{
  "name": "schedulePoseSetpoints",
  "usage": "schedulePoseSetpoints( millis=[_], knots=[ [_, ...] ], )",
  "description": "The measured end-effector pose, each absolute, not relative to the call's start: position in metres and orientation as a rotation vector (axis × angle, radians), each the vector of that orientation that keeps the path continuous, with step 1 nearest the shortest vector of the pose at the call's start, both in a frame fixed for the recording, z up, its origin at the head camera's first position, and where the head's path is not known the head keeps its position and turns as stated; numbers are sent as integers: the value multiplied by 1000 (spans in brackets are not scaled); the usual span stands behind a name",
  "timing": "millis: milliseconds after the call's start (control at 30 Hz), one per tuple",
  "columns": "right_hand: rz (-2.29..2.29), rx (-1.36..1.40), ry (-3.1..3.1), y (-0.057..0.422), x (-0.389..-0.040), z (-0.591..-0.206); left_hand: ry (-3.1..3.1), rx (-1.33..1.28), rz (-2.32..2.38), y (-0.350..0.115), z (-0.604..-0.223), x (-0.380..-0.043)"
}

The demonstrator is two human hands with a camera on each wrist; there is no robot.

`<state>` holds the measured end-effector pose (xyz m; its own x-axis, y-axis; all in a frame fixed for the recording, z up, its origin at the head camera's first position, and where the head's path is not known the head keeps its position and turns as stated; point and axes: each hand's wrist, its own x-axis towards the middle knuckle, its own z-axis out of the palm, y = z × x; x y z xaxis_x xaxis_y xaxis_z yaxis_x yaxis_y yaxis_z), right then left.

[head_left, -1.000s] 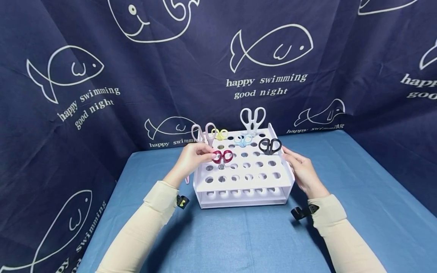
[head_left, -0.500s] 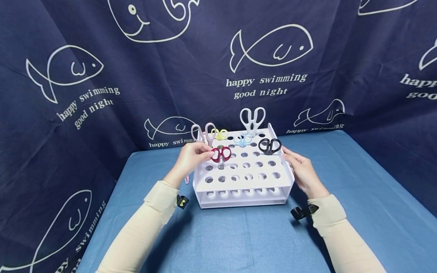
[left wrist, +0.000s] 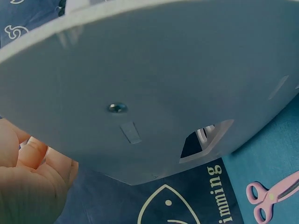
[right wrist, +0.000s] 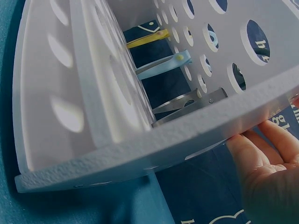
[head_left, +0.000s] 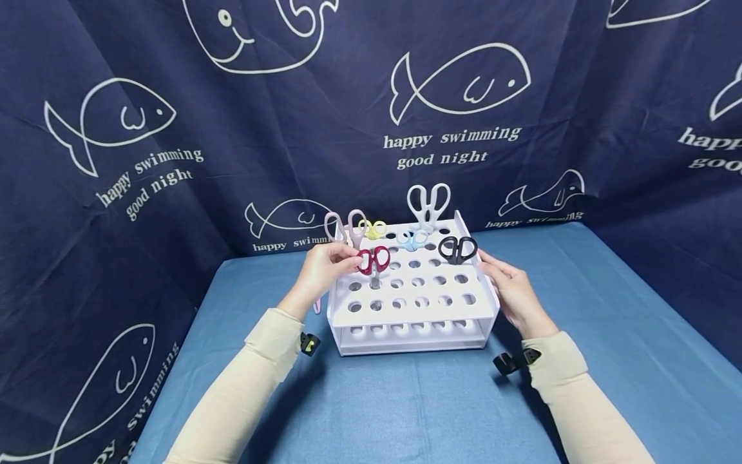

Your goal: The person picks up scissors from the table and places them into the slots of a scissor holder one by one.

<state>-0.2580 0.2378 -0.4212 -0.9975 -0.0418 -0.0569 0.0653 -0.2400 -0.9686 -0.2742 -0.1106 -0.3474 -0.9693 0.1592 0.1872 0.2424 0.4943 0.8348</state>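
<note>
Red-handled scissors (head_left: 380,256) stand blades down over a hole in the left part of the white rack (head_left: 409,292). My left hand (head_left: 320,269) pinches their left handle loop between thumb and fingers. In the left wrist view the rack's side panel hides the scissors and most of that hand. At the rack's right side, my right hand (head_left: 513,293) holds the side panel, thumb on its outer face. The right wrist view shows metal blades (right wrist: 180,108), light blue blades (right wrist: 163,65) and yellow blades (right wrist: 147,39) hanging below the upper shelf.
Pale purple scissors (head_left: 357,236), yellow scissors (head_left: 379,229), light blue scissors (head_left: 412,241), whitish scissors (head_left: 428,210) and black scissors (head_left: 457,250) stand in the rack. Pink scissors (left wrist: 272,196) lie on the blue cloth left of it. A fish-print curtain (head_left: 348,96) hangs behind.
The red scissors have shifted slightly left and up in my left hand's fingers, and more blade shows below the handles. My right hand keeps its place on the rack.
</note>
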Motion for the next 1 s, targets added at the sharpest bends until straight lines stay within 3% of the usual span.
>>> schedulePoseSetpoints(
  millis=[567,1000],
  knots=[
    [-2396,34,1925,238,-258,-421,-2645,-398,-1534,-125,-348,-275],
    [-2403,21,1931,238,-256,-420,-2518,-352,-1654,-180,-334,-277]
  ],
)
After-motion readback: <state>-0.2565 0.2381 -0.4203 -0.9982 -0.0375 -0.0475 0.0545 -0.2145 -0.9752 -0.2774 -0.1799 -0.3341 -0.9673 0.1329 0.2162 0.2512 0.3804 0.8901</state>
